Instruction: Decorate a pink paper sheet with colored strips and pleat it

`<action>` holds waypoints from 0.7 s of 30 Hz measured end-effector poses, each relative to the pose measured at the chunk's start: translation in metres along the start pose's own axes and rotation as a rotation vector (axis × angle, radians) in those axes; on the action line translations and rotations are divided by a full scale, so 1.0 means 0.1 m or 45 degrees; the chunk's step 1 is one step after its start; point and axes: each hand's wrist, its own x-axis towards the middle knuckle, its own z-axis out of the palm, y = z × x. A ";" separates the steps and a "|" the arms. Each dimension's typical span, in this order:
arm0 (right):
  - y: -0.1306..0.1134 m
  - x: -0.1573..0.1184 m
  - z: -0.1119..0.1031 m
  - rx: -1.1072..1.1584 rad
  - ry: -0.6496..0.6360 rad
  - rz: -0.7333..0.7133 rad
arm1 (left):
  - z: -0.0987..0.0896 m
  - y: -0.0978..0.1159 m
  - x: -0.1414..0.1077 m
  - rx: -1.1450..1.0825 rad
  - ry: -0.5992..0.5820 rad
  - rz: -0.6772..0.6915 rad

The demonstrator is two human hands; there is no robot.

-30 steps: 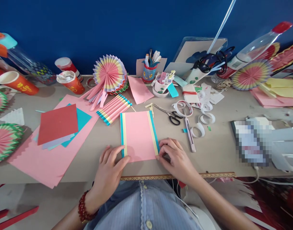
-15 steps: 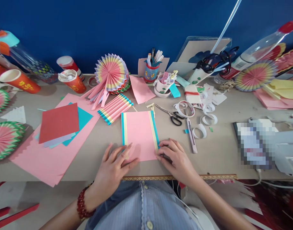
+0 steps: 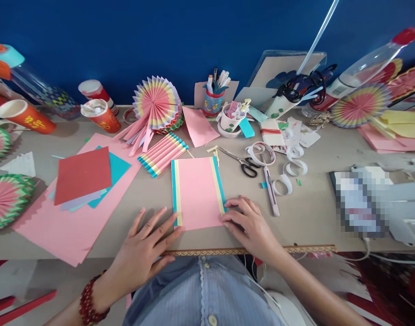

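Note:
A pink sheet of paper [image 3: 197, 190] with yellow and blue strips along both sides lies flat in front of me. My left hand [image 3: 144, 246] is open, its fingers spread; the fingertips rest at the sheet's lower left corner. At the lower right edge, my right hand [image 3: 250, 226] has its fingers bent and its thumb and fingertips closed on the paper's border. Just beyond the sheet's upper left is a pleated paper piece [image 3: 163, 154] in the same colours. Scissors [image 3: 243, 164] with black handles and a utility knife [image 3: 271, 192] lie to the right.
Coloured sheets [image 3: 83, 176] are stacked on large pink paper [image 3: 74, 231] at left. Behind stand a pleated paper fan [image 3: 155, 102], a pen holder [image 3: 213, 103] and orange cups [image 3: 103, 117]. Tape rolls [image 3: 261, 154], curled white strips [image 3: 283, 184] and a phone [image 3: 360, 203] are at right.
My left hand has slid left and toward me, off the sheet's middle to its lower left corner, with fingers spread wider. The right hand has hardly moved.

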 end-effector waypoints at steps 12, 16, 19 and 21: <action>0.01 0.00 0.00 0.003 -0.018 0.003 | -0.04 0.35 0.43 -0.171 0.060 0.282; 0.01 0.01 -0.01 -0.033 -0.001 0.001 | 0.12 0.39 0.61 -0.178 -0.025 0.265; 0.03 -0.01 -0.02 -0.022 0.003 -0.013 | 0.17 0.39 0.60 -0.182 -0.042 0.247; 0.04 -0.04 -0.02 -0.002 0.022 -0.035 | 0.17 0.39 0.59 -0.185 -0.032 0.244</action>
